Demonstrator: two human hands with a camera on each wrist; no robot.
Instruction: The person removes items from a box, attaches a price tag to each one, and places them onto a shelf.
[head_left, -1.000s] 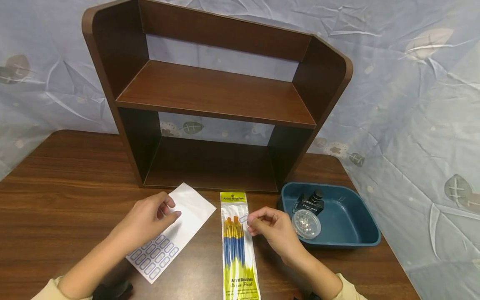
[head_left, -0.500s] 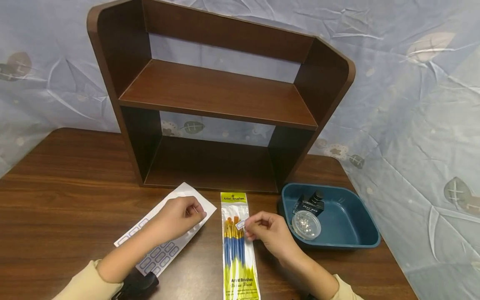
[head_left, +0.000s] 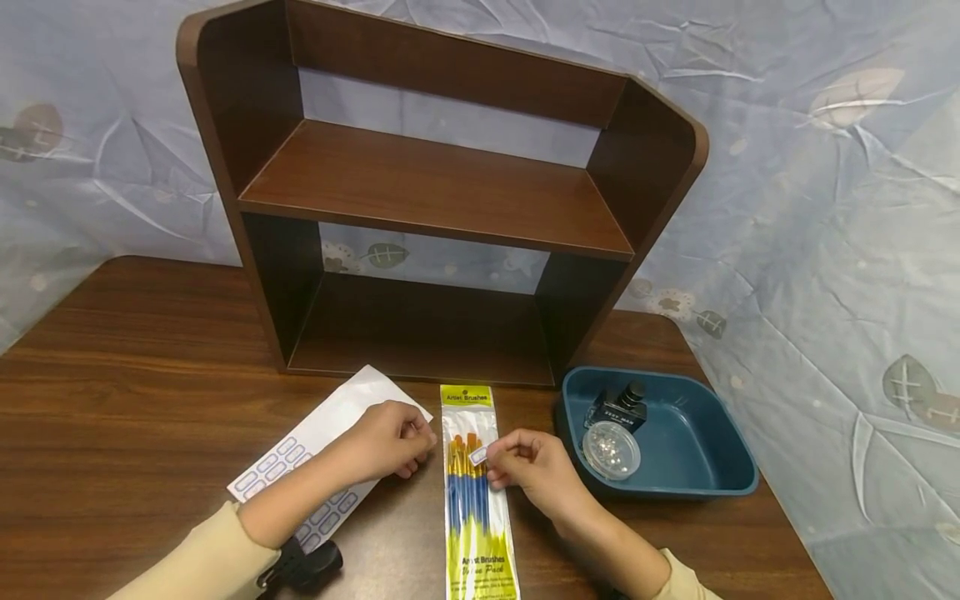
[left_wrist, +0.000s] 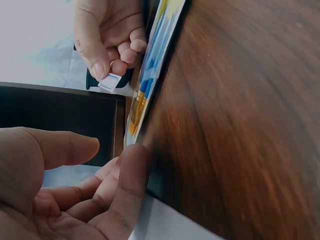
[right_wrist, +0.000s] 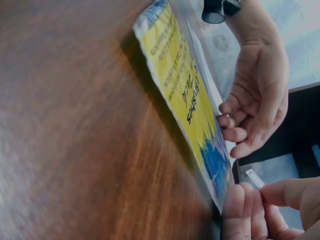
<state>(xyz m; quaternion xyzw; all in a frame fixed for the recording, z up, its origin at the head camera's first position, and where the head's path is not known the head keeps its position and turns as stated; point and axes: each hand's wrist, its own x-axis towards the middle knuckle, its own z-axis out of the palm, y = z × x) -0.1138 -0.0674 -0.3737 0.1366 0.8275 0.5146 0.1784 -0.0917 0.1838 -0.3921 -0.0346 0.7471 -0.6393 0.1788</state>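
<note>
My right hand (head_left: pixel 536 473) pinches a small white label sticker (head_left: pixel 478 455) with a blue border between thumb and forefinger. It hovers at the right edge of a clear-and-yellow pack of artist brushes (head_left: pixel 480 542), over the brush heads. Left of that pack is my left hand (head_left: pixel 393 442), its fingers loosely bent and nothing between them. In the left wrist view its thumb and forefinger stand apart. Under the left hand and forearm lies a white label sheet (head_left: pixel 367 385) with rows of blue-framed labels, partly hidden by the arm.
A blue plastic bin (head_left: pixel 693 454) stands to the right, holding a dark bottle (head_left: pixel 618 408) and a round clear case (head_left: pixel 611 450) of small shiny bits. Behind the pack rises a brown two-tier shelf (head_left: pixel 435 187) on the wooden table (head_left: pixel 135 375).
My left hand has moved right, off the label sheet's middle toward the brush pack. The right hand has shifted slightly left and down with the sticker, which now overlaps the brushes.
</note>
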